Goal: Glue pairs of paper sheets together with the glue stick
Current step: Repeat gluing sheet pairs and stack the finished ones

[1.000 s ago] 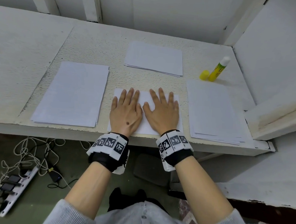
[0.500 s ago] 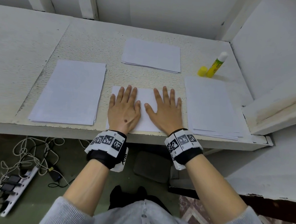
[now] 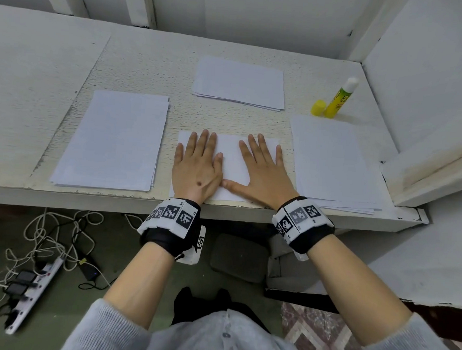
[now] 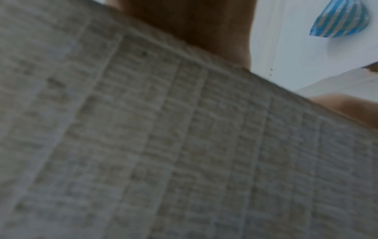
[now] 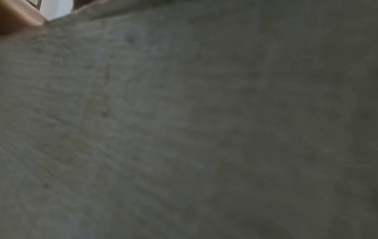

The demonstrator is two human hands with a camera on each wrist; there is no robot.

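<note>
At the near edge of the white table (image 3: pixel 139 61), both palms lie flat on a small paper sheet (image 3: pixel 231 158): the left hand (image 3: pixel 196 170) and right hand (image 3: pixel 265 177) rest with fingers straight and spread, gripping nothing. Paper stacks sit at nine o'clock (image 3: pixel 113 140), twelve o'clock (image 3: pixel 241 82) and three o'clock (image 3: pixel 330 162). Toward two o'clock the glue stick (image 3: pixel 340 100) stands uncapped, its yellow cap (image 3: pixel 318 107) just beside it. Both wrist views are blurred.
</note>
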